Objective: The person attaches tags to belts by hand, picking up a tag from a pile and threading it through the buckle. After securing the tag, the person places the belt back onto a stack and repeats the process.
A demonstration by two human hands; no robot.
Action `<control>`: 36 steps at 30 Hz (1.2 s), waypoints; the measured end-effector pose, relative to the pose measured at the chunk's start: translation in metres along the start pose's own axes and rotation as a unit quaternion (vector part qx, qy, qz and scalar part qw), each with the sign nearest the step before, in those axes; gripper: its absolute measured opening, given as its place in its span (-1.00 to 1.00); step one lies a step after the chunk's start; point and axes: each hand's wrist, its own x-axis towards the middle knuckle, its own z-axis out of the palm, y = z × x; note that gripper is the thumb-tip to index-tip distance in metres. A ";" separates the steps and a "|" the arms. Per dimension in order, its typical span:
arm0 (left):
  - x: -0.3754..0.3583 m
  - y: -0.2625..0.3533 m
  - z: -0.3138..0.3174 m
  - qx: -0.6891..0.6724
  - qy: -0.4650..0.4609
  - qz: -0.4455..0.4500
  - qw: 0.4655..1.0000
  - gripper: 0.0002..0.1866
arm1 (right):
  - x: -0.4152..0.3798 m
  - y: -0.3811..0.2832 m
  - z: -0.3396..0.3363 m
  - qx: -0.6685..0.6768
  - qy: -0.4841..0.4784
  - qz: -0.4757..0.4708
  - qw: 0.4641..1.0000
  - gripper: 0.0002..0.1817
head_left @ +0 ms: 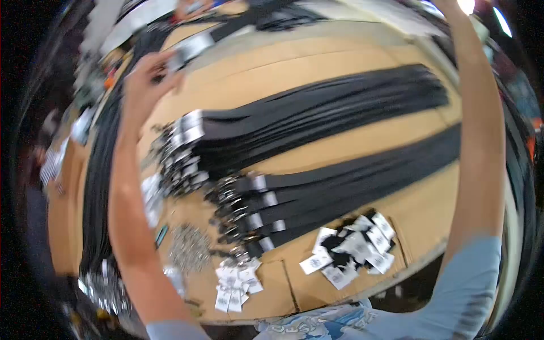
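My left hand [148,82] is raised at the upper left, blurred by motion, with thumb and fingers curled together. At its fingertips is the metal end of a black belt [229,28], with a white label [195,46] just beyond. Blur hides the exact grip. My right forearm [481,124] reaches up along the right side, and its hand lies past the top edge. Below my left hand, two stacks of black belts, an upper stack [317,113] and a lower stack [362,175], lie with their metal buckles and white labels toward the left.
On the cardboard-covered table [266,294] are a heap of small metal pieces [190,248], white tags [235,283] and a pile of white tags with black cords [357,246]. A teal tool [161,235] lies beside my left forearm. More black belts [99,187] hang along the left edge.
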 end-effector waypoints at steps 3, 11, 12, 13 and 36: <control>0.002 -0.027 0.016 0.039 -0.044 0.021 0.998 -0.54 | -0.043 0.146 -0.035 -0.002 0.041 0.103 0.994 -0.60; -0.024 -0.068 0.033 0.086 -0.207 -0.098 0.970 -0.56 | -0.157 0.390 -0.071 0.149 0.156 0.374 0.902 -0.61; -0.027 -0.070 0.032 0.084 -0.202 -0.110 0.969 -0.57 | -0.161 0.392 -0.068 0.148 0.158 0.380 0.900 -0.61; -0.029 -0.073 0.030 0.081 -0.196 -0.121 0.970 -0.57 | -0.163 0.386 -0.064 0.112 0.204 0.383 0.894 -0.62; -0.243 0.129 0.012 0.009 -0.179 -0.069 0.981 -0.58 | -0.516 0.021 0.091 -0.321 -0.479 0.191 0.794 -0.76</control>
